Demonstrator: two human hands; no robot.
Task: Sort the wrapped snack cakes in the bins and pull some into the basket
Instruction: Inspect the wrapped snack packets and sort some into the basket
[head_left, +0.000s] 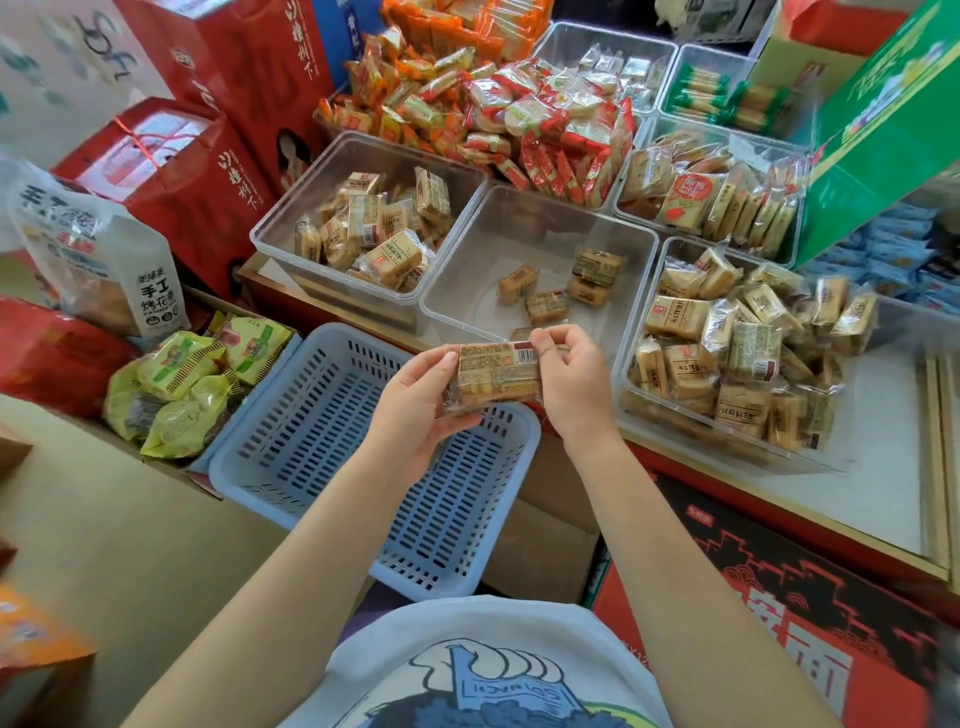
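Holding one wrapped snack cake (496, 375) between them, both hands are raised just above the far rim of the blue basket (332, 457). The left hand (415, 410) curls its fingers under the cake's left end with the thumb on top; the right hand (569, 382) pinches the right end of the wrapper near the barcode. Nothing lies in the basket, which sits in front of the counter (852, 499). Just beyond the basket, the middle clear bin (540, 270) contains only a few cakes. Left of that bin, another clear bin (363, 223) is partly filled with similar tan cakes, and right of it a third bin (737, 353) is heaped with them. Farther back from the middle bin lies a pile of red and orange packets (519, 114).
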